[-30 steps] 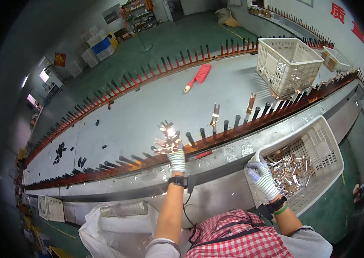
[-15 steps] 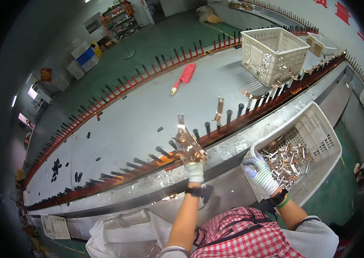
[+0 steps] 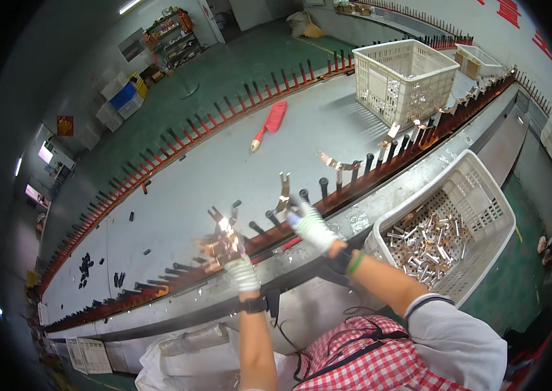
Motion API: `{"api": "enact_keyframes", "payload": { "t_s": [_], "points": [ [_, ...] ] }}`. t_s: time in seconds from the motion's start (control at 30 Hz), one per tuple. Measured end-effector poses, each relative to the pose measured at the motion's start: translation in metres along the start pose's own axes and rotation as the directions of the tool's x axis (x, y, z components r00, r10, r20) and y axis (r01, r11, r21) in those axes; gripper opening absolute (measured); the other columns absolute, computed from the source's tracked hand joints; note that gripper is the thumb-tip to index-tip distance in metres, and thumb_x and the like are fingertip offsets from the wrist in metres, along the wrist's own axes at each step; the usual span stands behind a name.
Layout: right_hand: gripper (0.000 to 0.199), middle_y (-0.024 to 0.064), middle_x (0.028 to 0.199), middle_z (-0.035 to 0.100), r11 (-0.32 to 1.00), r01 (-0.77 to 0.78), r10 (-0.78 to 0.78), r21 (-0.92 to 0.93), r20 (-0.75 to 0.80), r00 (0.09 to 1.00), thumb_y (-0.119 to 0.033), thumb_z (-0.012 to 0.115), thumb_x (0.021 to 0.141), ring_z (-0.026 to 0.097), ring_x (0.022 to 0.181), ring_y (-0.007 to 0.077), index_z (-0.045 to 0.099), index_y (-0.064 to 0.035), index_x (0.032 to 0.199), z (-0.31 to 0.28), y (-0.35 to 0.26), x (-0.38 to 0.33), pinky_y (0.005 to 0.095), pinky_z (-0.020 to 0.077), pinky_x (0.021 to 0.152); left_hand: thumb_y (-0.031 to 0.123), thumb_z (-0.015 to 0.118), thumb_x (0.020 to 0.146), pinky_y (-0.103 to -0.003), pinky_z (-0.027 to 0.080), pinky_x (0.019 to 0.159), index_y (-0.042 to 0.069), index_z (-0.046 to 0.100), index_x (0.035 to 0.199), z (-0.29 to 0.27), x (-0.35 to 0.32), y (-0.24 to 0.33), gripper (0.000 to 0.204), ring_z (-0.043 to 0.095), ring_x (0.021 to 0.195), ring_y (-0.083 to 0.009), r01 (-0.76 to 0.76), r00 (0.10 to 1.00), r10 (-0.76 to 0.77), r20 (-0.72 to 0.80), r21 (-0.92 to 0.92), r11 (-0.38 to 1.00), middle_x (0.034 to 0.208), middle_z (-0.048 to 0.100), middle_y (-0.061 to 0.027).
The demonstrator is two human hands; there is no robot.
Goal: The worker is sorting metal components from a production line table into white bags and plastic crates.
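Meanwhile, at centre frame, the gloved left hand [image 3: 242,272] grips a bundle of copper strips [image 3: 220,240] just above it, while the right hand [image 3: 311,225] pinches one strip [image 3: 283,192], upright, at the black pegs [image 3: 323,188] lining the grey desk [image 3: 224,163], basket [image 3: 478,189] lower right

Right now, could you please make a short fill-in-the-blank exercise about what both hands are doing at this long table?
1. The left hand holds a bunch of shiny ____ parts.
2. The right hand reaches to the row of black ____ on the table's near rail.
3. More parts lie in the ____ basket on the right.
4. A ____ brush lies on the table.

Missing words: metal; pegs; white; red
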State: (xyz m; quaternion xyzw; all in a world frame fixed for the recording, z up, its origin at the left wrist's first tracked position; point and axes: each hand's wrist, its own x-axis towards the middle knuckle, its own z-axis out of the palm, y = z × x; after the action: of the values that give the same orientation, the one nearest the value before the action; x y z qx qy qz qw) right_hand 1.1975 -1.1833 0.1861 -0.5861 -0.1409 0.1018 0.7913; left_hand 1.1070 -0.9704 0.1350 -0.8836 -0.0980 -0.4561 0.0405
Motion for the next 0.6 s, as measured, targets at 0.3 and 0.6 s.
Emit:
{"api": "enact_keyframes", "payload": {
  "t_s": [0.3,0.6],
  "points": [
    [0.026,0.0052,0.098,0.054,0.860,0.320,-0.137,0.397,-0.425,0.895,-0.007,0.050,0.085,0.052,0.090,0.0109,0.046,0.0002,0.110,0.021,-0.009,-0.023,0.0223,0.0447,0.076,0.018,0.050,0.081,-0.035,0.036,0.088,0.006,0.054,0.103,-0.030,-0.009,-0.027,0.026,0.049,0.097,-0.0252,0.260,0.809,-0.230,0.541,0.022,0.965,0.103,0.055,-0.0100],
    [0.019,0.0025,0.092,0.053,0.937,0.342,-0.315,0.068,-0.258,0.914,-0.009,0.053,0.083,0.049,0.081,0.0125,0.049,-0.0024,0.100,0.024,-0.012,0.019,0.0265,0.0421,0.073,0.004,0.050,0.080,-0.032,0.044,0.081,0.002,0.050,0.112,-0.121,0.056,-0.058,0.032,0.053,0.095,-0.0256,0.118,0.983,-0.138,0.124,0.150,0.982,0.110,0.053,-0.0147]
  ]
}}
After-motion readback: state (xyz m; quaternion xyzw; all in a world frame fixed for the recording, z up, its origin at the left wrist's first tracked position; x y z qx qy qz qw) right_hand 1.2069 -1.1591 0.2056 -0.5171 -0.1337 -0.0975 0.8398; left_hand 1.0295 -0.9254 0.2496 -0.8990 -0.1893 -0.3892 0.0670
